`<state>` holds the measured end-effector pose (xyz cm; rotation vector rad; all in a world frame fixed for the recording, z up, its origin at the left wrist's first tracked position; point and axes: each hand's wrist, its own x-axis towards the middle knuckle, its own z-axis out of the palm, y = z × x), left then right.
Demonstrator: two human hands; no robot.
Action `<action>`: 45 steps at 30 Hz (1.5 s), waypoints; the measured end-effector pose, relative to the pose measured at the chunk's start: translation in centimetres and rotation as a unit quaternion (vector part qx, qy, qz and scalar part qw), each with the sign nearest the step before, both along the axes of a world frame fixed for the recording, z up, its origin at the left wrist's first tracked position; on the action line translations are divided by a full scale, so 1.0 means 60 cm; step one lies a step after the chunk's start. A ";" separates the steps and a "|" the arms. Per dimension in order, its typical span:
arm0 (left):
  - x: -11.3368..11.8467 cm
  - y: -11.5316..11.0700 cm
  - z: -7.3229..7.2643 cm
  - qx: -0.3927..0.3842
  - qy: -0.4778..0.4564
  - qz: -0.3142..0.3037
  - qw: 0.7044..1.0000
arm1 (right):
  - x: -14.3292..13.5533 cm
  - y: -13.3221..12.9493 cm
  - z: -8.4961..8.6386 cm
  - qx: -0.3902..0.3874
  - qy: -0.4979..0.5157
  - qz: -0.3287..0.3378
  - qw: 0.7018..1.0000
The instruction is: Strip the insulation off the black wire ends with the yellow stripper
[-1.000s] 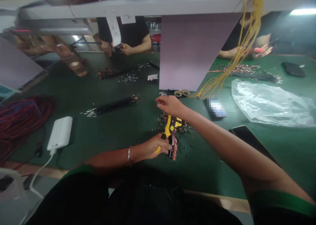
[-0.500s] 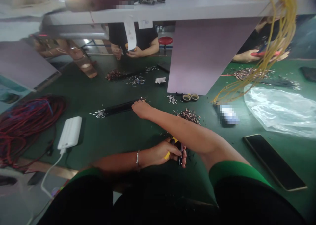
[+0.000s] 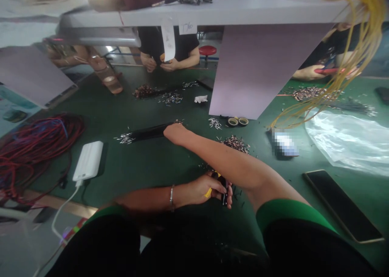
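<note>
Left hand (image 3: 208,190) gripping yellow-black tool (image 3: 224,197) close to table's (image 3: 127,167) near edge. Right hand (image 3: 174,134) further in, at black wire bundle's (image 3: 148,133) right end, fingertips hidden. White power bank (image 3: 88,160) and red wire coil (image 3: 39,151) toward near-left corner.

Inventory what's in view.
Table: one, green, throughout
Wire bundle: one, black, centre-left
Hand tool: one, black-yellow, centre
Clippings: several piles, mixed, tabletop
Tape rolls: two, dark, centre
Power bank: one, white, left
Cable coil: one, mostly red, left
Foreground phone: one, black, right
Plastic bag: one, clear, right
Wire bunch: one, yellow, hanging right
Bottle: one, brownish, upper left
Co-workers: at least two, black shirts, behind
Left hand: one, bare, around tool
Right hand: one, bare, over bundle
</note>
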<state>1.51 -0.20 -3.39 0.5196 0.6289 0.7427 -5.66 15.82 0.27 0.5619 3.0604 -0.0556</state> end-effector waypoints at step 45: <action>0.001 0.006 -0.024 -0.018 -0.033 -0.019 0.999 | 0.034 0.009 0.019 -0.102 0.094 -0.100 0.985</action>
